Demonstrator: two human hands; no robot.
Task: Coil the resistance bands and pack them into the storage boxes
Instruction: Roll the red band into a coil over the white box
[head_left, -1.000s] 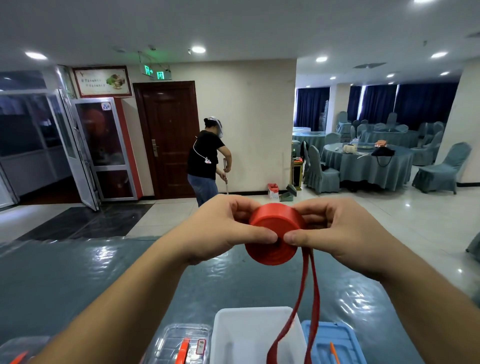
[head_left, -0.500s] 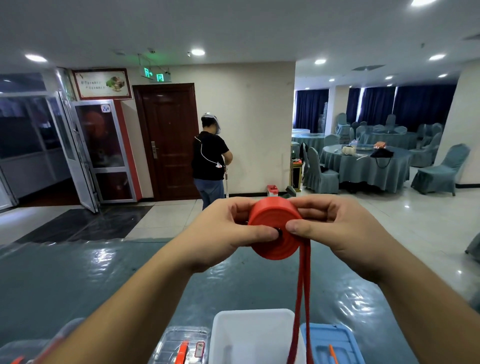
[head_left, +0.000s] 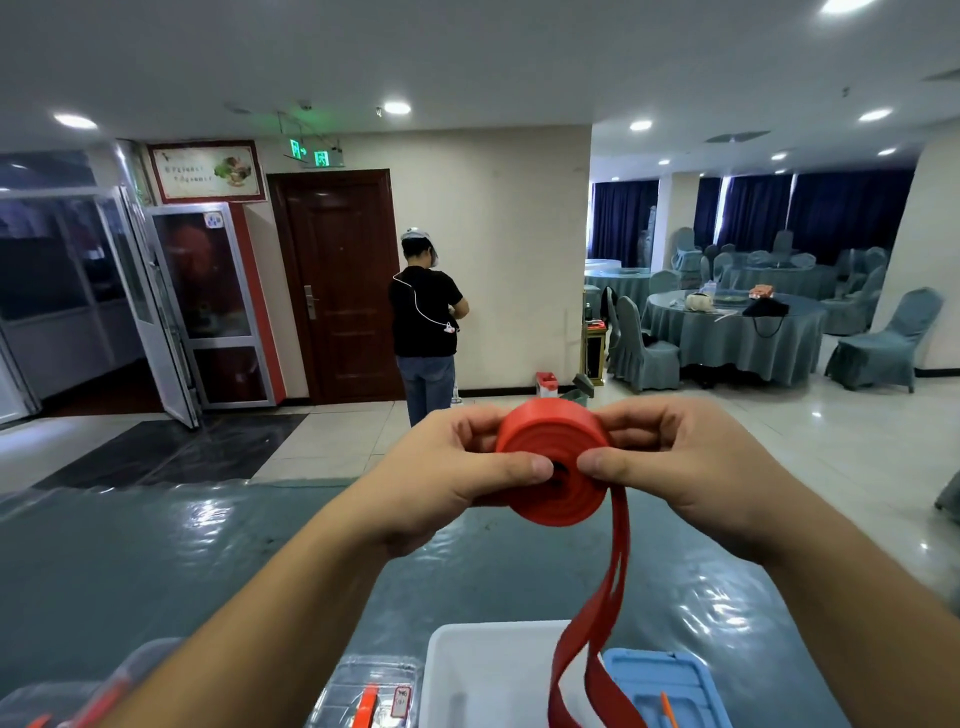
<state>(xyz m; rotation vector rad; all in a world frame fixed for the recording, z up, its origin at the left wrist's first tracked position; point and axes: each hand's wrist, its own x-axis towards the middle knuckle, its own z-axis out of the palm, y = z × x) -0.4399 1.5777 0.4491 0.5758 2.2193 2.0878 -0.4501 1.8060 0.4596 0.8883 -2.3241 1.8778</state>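
A red resistance band (head_left: 551, 457) is wound into a thick coil held up in front of me, above the table. My left hand (head_left: 447, 467) grips the coil's left side with the thumb on its face. My right hand (head_left: 680, 462) pinches the right side, thumb near the coil's centre hole. A loose doubled tail of the band hangs from the coil's right edge down over a white storage box (head_left: 483, 670) at the bottom. A clear box (head_left: 374, 696) with an orange clasp sits left of it and a blue lid (head_left: 670, 686) right of it.
The table (head_left: 156, 561) wears a shiny teal cover. A person in a black shirt (head_left: 426, 317) stands beyond it by a dark wooden door. Round tables and covered chairs (head_left: 737, 332) fill the room at right. Another clear box (head_left: 78, 701) lies at bottom left.
The coil has been turned in my hands and the hanging tail has swung slightly. The person in the background has turned to face the wall.
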